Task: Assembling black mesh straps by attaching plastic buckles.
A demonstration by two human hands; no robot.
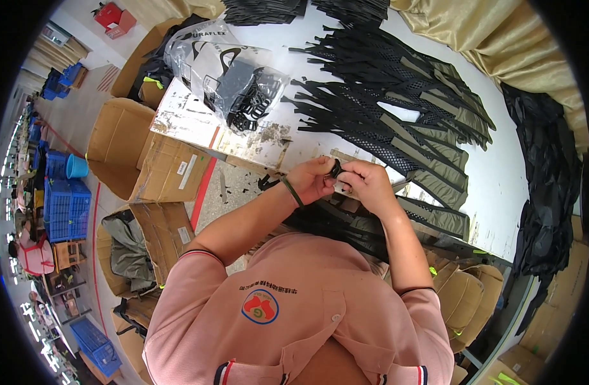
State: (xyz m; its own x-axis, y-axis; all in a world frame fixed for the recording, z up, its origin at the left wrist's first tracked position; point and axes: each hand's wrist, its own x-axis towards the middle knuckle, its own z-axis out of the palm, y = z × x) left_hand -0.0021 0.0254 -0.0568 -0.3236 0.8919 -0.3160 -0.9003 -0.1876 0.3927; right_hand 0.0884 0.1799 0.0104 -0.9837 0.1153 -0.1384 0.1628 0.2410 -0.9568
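Close together at the table's near edge, my left hand (312,181) and my right hand (369,186) are both closed. Between their fingertips is a small black plastic piece (335,168) that looks like a buckle; the fingers cover much of it. Whether a strap runs through it I cannot tell. Black mesh and olive fabric pieces with strap ends (397,122) lie in overlapping rows just beyond my hands. More dark fabric (339,221) hangs below my hands, in front of my body. A clear plastic bag (233,80) with black buckles inside lies to the far left on the table.
The white table (493,192) has a worn left end. Cardboard boxes (169,170) stand on the floor at left, one holding grey fabric (131,250). Another box (464,295) is at lower right. Black fabric (541,173) hangs at right beside a gold curtain (487,32).
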